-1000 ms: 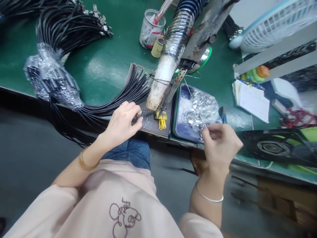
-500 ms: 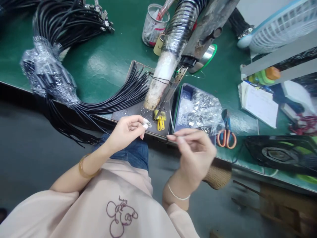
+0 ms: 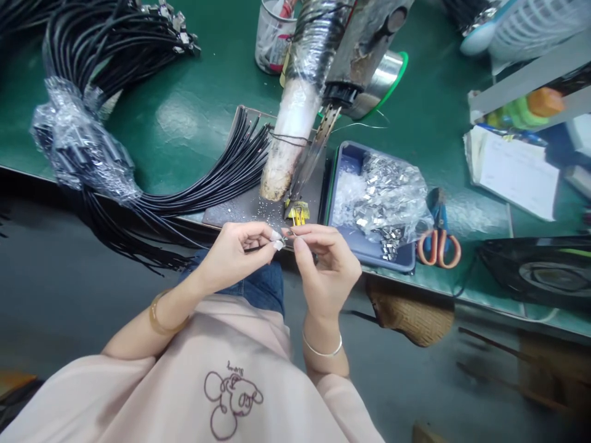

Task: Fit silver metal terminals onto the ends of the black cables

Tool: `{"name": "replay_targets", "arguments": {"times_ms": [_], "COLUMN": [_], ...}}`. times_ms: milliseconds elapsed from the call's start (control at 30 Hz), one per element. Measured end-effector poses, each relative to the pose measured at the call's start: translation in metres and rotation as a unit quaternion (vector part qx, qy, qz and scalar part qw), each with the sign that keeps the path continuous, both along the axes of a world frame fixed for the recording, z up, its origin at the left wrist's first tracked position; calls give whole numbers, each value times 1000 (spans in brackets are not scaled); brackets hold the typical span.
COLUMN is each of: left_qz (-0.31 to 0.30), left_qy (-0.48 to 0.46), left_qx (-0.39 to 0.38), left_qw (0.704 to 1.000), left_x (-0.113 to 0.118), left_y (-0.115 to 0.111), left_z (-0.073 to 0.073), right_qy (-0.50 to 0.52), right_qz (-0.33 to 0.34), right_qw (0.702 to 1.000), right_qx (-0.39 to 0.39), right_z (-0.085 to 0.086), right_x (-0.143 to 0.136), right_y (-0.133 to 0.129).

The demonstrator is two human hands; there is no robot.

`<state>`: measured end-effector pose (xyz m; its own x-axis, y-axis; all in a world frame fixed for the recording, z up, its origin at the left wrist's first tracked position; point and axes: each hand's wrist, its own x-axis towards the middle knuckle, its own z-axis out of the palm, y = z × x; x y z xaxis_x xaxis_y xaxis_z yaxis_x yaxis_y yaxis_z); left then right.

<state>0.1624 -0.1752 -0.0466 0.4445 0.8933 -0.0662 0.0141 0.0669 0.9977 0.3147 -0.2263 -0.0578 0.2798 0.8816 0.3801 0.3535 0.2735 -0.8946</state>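
My left hand (image 3: 240, 252), white wrapping on its fingertips, is closed in a pinch on a black cable (image 3: 252, 249) with a small whitish metal end at the fingertips. Almost touching it, my right hand (image 3: 325, 258) pinches a thin silvery wire (image 3: 294, 216) that rises from its fingertips. Just beyond both hands, a yellow piece (image 3: 298, 212) sits under the tip of a metal soldering tool (image 3: 316, 147). To the left lies a bundle of black cables (image 3: 221, 178), its ends resting on a dark board (image 3: 231, 213).
Right of the board stands a blue tray (image 3: 369, 255) with bagged small metal parts (image 3: 385, 191). Orange-handled cutters (image 3: 438, 243) lie beside it. A wrapped duct (image 3: 293, 123) reaches down over the board. Farther back are a clear cup (image 3: 272, 40) and papers (image 3: 514, 172).
My right hand has moved left, bringing its fingertips to the left hand's. The left hand stays nearly in place. The whole view has shifted slightly.
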Motion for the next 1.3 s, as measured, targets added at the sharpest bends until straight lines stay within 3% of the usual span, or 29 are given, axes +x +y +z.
{"name": "replay_targets", "arguments": {"times_ms": [100, 233, 367, 700, 1300], "left_qz": [-7, 3, 3, -21, -49], "left_qy": [0, -6, -16, 7, 9], "left_qx": [-7, -5, 7, 76, 155], "left_qw": [1000, 1000, 1000, 997, 987], "left_x": [-1, -3, -4, -10, -16], "left_y": [1, 2, 2, 2, -1], "left_z": [1, 1, 1, 2, -2], "right_qy": [31, 26, 21, -7, 53], "right_qz": [23, 1, 64, 70, 130], "right_qw": [998, 999, 996, 996, 987], "right_qx": [-44, -40, -63, -53, -77], "right_z": [2, 3, 6, 9, 7], "right_x": [2, 6, 7, 7, 14], "right_y": [1, 3, 4, 1, 3]}}
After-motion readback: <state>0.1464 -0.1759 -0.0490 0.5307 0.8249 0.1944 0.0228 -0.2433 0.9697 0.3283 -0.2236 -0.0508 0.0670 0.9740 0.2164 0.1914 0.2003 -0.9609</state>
